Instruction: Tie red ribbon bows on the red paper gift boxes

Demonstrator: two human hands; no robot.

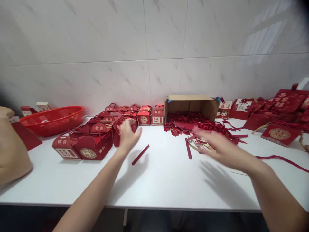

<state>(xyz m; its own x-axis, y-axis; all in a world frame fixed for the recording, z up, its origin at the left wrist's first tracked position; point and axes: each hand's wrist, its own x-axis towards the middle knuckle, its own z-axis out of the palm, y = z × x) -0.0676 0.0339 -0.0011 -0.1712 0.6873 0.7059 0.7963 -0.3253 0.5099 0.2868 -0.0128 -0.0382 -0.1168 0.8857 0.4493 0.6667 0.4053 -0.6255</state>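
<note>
My left hand [129,136] is at the right end of a group of red gift boxes [94,146] with gold print. Its thumb stands apart from the fingers, and a dark red box [116,130] sits right behind it, partly covered by the hand. Whether the fingertips touch that box I cannot tell. Slightly blurred, my right hand [218,149] hovers over the table with fingers stretched out and nothing visible in them. Close to its fingertips lie dark red strips [188,149] and a heap of red ribbons [193,120].
An open cardboard box [193,97] lies on its side against the tiled wall, ribbons spilling out. One red strip [140,155] lies on the white table [159,183]. A red plastic basket [53,120] stands at left beside a tan bag [12,151]. More red boxes [277,135] fill the right.
</note>
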